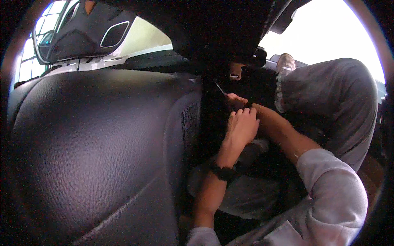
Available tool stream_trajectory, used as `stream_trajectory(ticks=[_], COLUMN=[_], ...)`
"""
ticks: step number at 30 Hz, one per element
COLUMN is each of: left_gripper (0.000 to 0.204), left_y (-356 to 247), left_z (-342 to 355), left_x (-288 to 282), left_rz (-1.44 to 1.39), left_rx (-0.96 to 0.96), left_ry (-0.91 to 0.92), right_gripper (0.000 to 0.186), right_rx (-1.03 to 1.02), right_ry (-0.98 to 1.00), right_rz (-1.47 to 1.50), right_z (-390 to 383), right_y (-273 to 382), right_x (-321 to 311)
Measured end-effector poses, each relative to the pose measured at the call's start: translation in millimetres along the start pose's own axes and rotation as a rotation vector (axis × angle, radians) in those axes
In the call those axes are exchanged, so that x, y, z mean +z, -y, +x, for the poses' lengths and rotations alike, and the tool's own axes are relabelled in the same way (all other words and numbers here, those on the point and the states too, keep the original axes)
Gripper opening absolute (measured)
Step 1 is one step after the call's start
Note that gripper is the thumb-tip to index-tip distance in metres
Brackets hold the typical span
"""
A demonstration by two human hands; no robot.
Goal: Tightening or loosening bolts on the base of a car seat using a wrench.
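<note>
Black leather seat [94, 156]: one | left hand [242, 125], right hand [234, 100]: fingers curled, hold untellable | thin tool [220, 88]: one

Grey sleeves [332, 184] pushed up; black wristband [222, 171] — left wrist.

The broad dark seat back [94, 151] looks like grained, pebbled leather with a soft sheen, while the grey rolled sleeve [334, 192] is matt cloth.

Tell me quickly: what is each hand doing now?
Left hand: curled, fingers pressed into the dark gap beside the seat.
Right hand: closed on a thin tool.
</note>
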State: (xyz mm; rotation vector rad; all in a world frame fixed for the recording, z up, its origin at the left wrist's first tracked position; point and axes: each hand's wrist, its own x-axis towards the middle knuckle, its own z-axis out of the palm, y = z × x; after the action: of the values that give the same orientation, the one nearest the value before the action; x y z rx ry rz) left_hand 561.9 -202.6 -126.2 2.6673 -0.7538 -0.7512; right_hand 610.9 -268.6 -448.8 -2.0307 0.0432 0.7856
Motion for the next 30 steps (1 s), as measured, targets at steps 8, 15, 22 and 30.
stream_trajectory(ticks=[8, 15, 22, 30], left_gripper=[0.030, 0.032, 0.033, 0.032], left_y=[0, 12, 22, 11], left_z=[2, -6, -8, -5], left_x=[-4, -7, -7, -9], left_rz=[-0.001, -0.005, 0.001, -0.015], left_rx=[-0.023, -0.028, -0.062, -0.043], left_ry=[0.050, 0.021, 0.041, 0.014], right_gripper=[0.037, 0.037, 0.036, 0.037], right_rx=[-0.013, -0.184, -0.149, -0.105], right_ry=[0.033, -0.042, -0.048, 0.017], right_rz=[0.020, -0.015, -0.037, 0.067], right_z=[13, 44, 39, 32], right_y=[-25, 2, 37, 21], right_x=[18, -39, -66, -72])
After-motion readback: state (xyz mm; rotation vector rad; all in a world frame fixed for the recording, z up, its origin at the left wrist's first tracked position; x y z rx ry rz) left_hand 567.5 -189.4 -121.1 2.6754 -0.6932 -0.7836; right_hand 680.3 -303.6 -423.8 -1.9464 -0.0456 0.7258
